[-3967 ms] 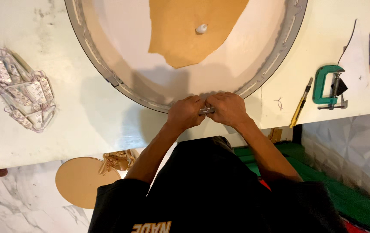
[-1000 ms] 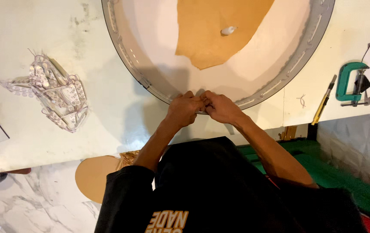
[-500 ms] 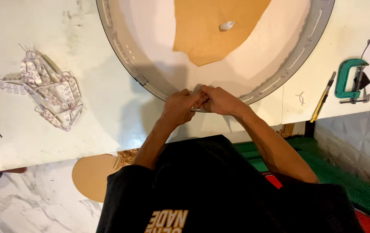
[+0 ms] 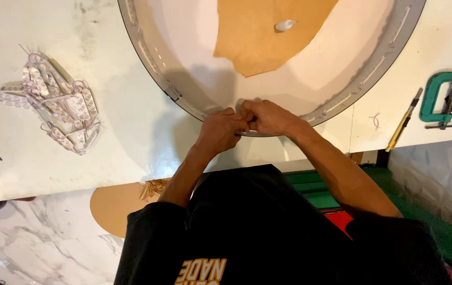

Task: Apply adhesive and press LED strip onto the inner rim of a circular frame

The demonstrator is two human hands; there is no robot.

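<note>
Head view: both hands meet at the near rim of the large round metal frame (image 4: 152, 63) on the white desk (image 4: 120, 132). Left hand (image 4: 220, 132) and right hand (image 4: 271, 117) have fingers pressed together, pinching something small (hidden between them). Since a second ago they have barely shifted, so the same spot is being worked. Green C-clamp (image 4: 439, 97) lies far right.

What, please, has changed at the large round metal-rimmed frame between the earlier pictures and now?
Little: the left hand and right hand stay pressed together, pinching something small at the near rim of the large round metal-rimmed frame. The brown paper sheet, green C-clamp and yellow-handled knife lie unmoved.
</note>
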